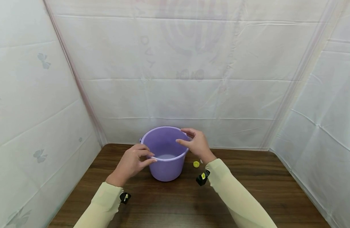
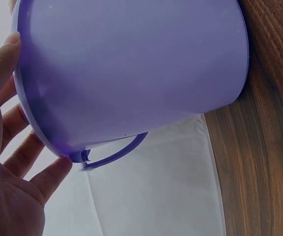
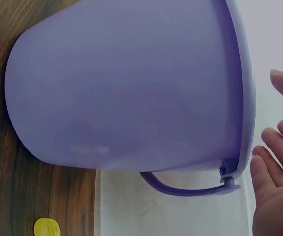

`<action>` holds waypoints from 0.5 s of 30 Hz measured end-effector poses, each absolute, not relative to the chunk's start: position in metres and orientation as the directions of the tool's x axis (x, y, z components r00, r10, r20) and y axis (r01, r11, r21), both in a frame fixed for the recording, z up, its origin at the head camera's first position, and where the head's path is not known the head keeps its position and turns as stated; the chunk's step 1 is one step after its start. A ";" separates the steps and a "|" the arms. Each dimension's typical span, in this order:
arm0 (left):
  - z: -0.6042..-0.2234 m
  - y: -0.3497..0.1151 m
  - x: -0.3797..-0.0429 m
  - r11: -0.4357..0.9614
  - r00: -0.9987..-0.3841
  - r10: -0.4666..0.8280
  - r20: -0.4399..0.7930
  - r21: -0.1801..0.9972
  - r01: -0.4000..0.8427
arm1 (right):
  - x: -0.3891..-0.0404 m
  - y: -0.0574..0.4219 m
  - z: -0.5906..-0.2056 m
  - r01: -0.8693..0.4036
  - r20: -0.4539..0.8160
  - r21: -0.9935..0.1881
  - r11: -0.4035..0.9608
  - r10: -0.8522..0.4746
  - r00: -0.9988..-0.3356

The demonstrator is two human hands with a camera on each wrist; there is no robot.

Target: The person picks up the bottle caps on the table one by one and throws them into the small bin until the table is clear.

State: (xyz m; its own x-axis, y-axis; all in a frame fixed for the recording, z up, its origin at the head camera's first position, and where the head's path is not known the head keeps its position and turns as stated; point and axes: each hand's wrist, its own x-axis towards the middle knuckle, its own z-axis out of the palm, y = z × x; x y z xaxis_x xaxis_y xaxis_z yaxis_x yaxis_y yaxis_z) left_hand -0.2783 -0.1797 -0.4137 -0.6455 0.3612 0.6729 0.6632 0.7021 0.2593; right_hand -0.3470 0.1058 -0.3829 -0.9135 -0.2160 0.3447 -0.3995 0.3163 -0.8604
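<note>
A purple plastic bucket (image 1: 167,169) stands upright on the brown wooden table, its mouth facing up. My left hand (image 1: 132,161) grips the near left of its rim, the thumb outside and the fingers over the edge. In the left wrist view the left thumb (image 2: 3,56) lies against the rim. My right hand (image 1: 198,144) hovers at the right side of the rim with fingers spread; a gap shows between fingertips and bucket in the right wrist view. The bucket's purple handle (image 3: 180,191) hangs down on the far side.
A small yellow cap (image 1: 196,164) lies on the table (image 1: 249,180) just right of the bucket, with a small white piece (image 1: 201,161) beside it, partly hidden by the right wrist. White sheeting (image 1: 175,95) walls the table at the back and both sides.
</note>
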 end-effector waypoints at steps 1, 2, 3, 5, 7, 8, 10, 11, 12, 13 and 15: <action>-0.414 -0.180 -0.278 0.703 -0.646 0.361 0.673 0.258 0.662 | -0.347 0.107 -0.383 -0.401 0.348 -0.861 0.314 -0.214 -0.913; -0.414 -0.180 -0.278 0.703 -0.644 0.360 0.675 0.258 0.663 | -0.347 0.107 -0.382 -0.402 0.350 -0.862 0.309 -0.212 -0.913; -0.414 -0.180 -0.278 0.703 -0.644 0.359 0.676 0.258 0.663 | -0.347 0.108 -0.382 -0.405 0.354 -0.861 0.307 -0.208 -0.912; -0.414 -0.180 -0.279 0.704 -0.644 0.359 0.676 0.258 0.662 | -0.347 0.111 -0.382 -0.404 0.358 -0.862 0.306 -0.196 -0.913; -0.414 -0.180 -0.278 0.702 -0.647 0.358 0.673 0.263 0.662 | -0.347 0.113 -0.382 -0.403 0.362 -0.860 0.311 -0.184 -0.914; -0.414 -0.180 -0.278 0.701 -0.647 0.358 0.673 0.264 0.662 | -0.347 0.114 -0.382 -0.403 0.363 -0.860 0.314 -0.179 -0.914; -0.413 -0.180 -0.278 0.702 -0.653 0.358 0.668 0.268 0.660 | -0.347 0.116 -0.383 -0.401 0.364 -0.861 0.312 -0.174 -0.915; -0.413 -0.179 -0.278 0.702 -0.655 0.358 0.666 0.271 0.659 | -0.347 0.118 -0.383 -0.402 0.365 -0.860 0.316 -0.172 -0.915; -0.413 -0.179 -0.278 0.702 -0.659 0.356 0.662 0.275 0.656 | -0.348 0.120 -0.384 -0.401 0.364 -0.860 0.316 -0.171 -0.916; -0.413 -0.179 -0.278 0.702 -0.663 0.355 0.659 0.280 0.655 | -0.348 0.122 -0.386 -0.402 0.366 -0.861 0.312 -0.171 -0.915; -0.412 -0.179 -0.278 0.701 -0.669 0.355 0.653 0.288 0.652 | -0.350 0.126 -0.388 -0.398 0.364 -0.865 0.305 -0.164 -0.917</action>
